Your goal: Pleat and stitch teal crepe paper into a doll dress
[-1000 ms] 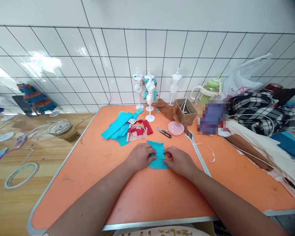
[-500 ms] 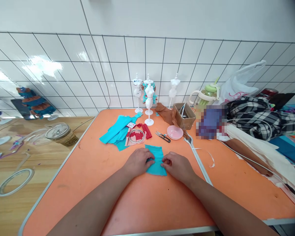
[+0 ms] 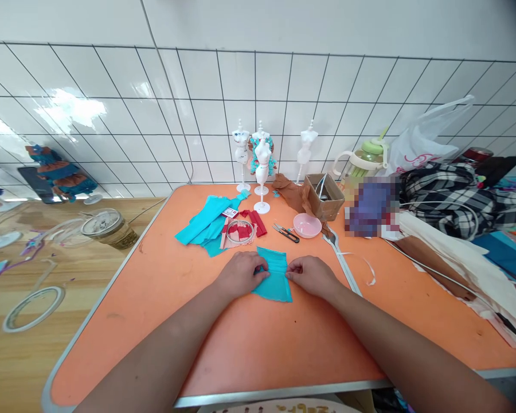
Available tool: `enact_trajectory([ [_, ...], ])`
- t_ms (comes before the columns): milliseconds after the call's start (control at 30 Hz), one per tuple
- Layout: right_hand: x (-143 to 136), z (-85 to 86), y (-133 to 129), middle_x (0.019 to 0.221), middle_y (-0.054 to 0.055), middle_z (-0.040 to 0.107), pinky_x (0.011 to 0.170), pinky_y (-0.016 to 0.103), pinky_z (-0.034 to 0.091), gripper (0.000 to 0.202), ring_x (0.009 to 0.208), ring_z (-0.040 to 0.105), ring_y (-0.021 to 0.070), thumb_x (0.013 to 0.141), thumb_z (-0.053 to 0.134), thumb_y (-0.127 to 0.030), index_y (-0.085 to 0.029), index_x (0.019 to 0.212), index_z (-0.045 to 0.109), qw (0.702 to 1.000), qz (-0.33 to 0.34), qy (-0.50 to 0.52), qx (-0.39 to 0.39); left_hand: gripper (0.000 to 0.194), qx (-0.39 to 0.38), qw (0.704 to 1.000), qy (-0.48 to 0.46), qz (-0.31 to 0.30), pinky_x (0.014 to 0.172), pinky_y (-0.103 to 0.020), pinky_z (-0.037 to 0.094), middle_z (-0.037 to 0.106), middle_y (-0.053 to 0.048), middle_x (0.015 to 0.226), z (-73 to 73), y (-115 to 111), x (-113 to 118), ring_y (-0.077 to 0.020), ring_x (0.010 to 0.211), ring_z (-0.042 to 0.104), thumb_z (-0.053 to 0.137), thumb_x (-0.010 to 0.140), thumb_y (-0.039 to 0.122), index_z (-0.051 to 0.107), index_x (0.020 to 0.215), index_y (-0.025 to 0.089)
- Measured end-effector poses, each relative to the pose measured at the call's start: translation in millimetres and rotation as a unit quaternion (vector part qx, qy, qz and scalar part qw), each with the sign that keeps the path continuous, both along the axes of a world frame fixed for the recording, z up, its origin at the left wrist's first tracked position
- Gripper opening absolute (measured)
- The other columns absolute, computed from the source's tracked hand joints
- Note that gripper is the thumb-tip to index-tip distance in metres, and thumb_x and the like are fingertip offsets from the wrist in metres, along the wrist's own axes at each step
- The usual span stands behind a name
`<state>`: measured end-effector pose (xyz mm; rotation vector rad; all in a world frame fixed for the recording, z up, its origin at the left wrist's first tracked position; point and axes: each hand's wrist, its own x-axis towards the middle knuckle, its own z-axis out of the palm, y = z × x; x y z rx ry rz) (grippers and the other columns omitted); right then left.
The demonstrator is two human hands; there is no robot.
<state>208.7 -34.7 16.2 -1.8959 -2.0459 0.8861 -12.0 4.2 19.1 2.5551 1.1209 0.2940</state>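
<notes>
A small turquoise fabric piece [image 3: 276, 284] lies on the orange table, with horizontal creases or gathers across its middle. My left hand [image 3: 243, 273] pinches its left edge between thumb and fingers. On the opposite edge, my right hand [image 3: 312, 276] grips the same fabric, fingertips pressed together. Beyond the hands are black-handled thread snips [image 3: 286, 233], a pink bowl [image 3: 307, 226] and a metal hoop [image 3: 240, 231] resting on red and pink cloth. More turquoise fabric [image 3: 204, 225] is heaped to the left of the hoop.
White mini dress forms [image 3: 262, 166] stand near the tiled wall. A cardboard box [image 3: 325, 198] sits beside brown cloth [image 3: 290, 192]. Farther right are a green-lidded jug [image 3: 367, 156], a plaid cloth [image 3: 438, 195] and layered fabrics. A glass jar [image 3: 109, 228] stands on the wooden surface at left.
The view has tilted down slightly, showing more below the table's front edge. Both hands still hold the turquoise fabric, which now shows clearer creases between them.
</notes>
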Motion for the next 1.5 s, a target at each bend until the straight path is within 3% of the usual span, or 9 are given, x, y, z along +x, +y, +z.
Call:
enact_trajectory([
  [200,0.3,2.3,18.7,0.069,0.0,0.067,0.052,0.022,0.035,0.013,0.067,0.06,0.0149,0.069,0.06,-0.031,-0.021,0.066,0.067,0.998,-0.003,-0.031,-0.05,0.014,0.011,1.0,0.016,-0.001,0.072,-0.03,0.04,0.063,-0.003,0.081,0.5,8.3,-7.9,-0.0181,0.081,0.057,0.056,0.084,0.031,0.068,0.085,0.022],
  [400,-4.5,7.2,24.2,0.063,0.001,0.065,0.049,0.021,0.039,0.006,0.061,0.061,0.0157,0.063,0.062,-0.024,-0.02,0.065,0.065,0.995,-0.019,-0.026,-0.095,0.018,0.018,1.0,0.016,-0.002,0.078,-0.033,0.04,0.061,-0.005,0.088,1.6,8.3,-9.3,-0.0211,0.09,0.055,0.061,0.081,0.038,0.068,0.086,0.022],
  [767,-8.9,9.3,40.9,0.048,0.0,0.059,0.047,0.022,0.051,0.008,0.051,0.061,0.0142,0.058,0.065,-0.018,-0.017,0.054,0.058,0.977,-0.025,0.015,-0.209,0.015,-0.022,0.997,0.011,0.079,0.082,-0.037,0.039,0.061,-0.004,0.091,-0.6,4.0,-6.4,-0.0221,0.091,0.056,0.06,0.078,0.035,0.068,0.079,0.022],
  [1033,-3.9,17.8,46.2,0.047,0.001,0.058,0.046,0.025,0.049,0.023,0.044,0.057,0.0141,0.061,0.07,-0.03,-0.016,0.05,0.056,0.972,0.004,-0.023,-0.236,0.015,-0.037,0.991,0.015,0.128,0.091,-0.045,0.036,0.056,-0.004,0.095,-4.2,6.2,-7.1,-0.0277,0.104,0.051,0.065,0.072,0.038,0.067,0.077,0.025],
  [1200,4.8,19.8,46.6,0.052,0.002,0.061,0.046,0.022,0.04,0.031,0.044,0.053,0.0113,0.065,0.07,-0.041,-0.016,0.051,0.058,0.977,0.059,-0.063,-0.195,0.014,-0.051,0.989,0.007,0.139,0.094,-0.046,0.034,0.057,-0.003,0.097,-3.1,7.0,-8.1,-0.0278,0.106,0.05,0.066,0.071,0.037,0.067,0.08,0.026],
  [1367,36.0,18.9,35.7,0.067,0.002,0.063,0.05,0.021,0.041,0.037,0.055,0.056,0.0117,0.071,0.062,-0.053,-0.016,0.07,0.061,0.975,0.061,0.126,-0.17,0.011,-0.05,0.987,-0.013,0.153,0.093,-0.045,0.034,0.059,-0.004,0.093,1.0,6.2,-10.0,-0.0266,0.102,0.052,0.063,0.072,0.033,0.066,0.075,0.024],
  [1500,86.5,26.3,23.5,0.072,0.002,0.064,0.054,0.023,0.038,0.036,0.065,0.056,0.0146,0.078,0.053,-0.053,-0.019,0.075,0.064,1.0,-0.017,0.009,0.02,0.012,-0.045,0.986,-0.036,0.156,0.091,-0.043,0.034,0.062,-0.004,0.091,2.4,5.5,-9.6,-0.0259,0.1,0.053,0.061,0.073,0.033,0.066,0.074,0.023],
])
